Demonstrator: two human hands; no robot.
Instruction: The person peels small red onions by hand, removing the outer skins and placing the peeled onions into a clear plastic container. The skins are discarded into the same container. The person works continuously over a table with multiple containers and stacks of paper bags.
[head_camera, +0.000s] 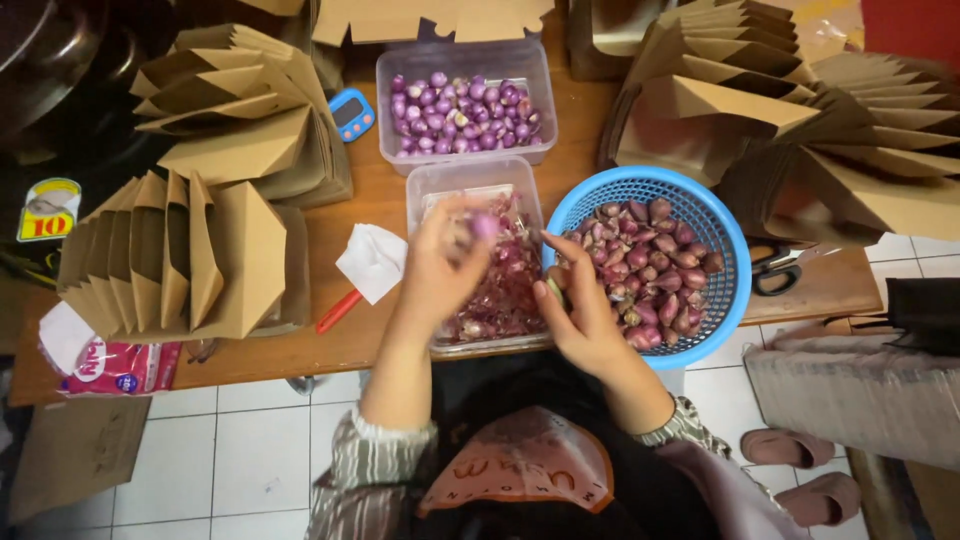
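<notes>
Left hand: fingers pinch a shallot above the peel tub. Right hand: fingers curled, grip unclear, touching the blue basket.

A pink tissue pack is seen at the bench's left edge, a yellow label above it, and a small blue timer screen beside the paper bags.
</notes>
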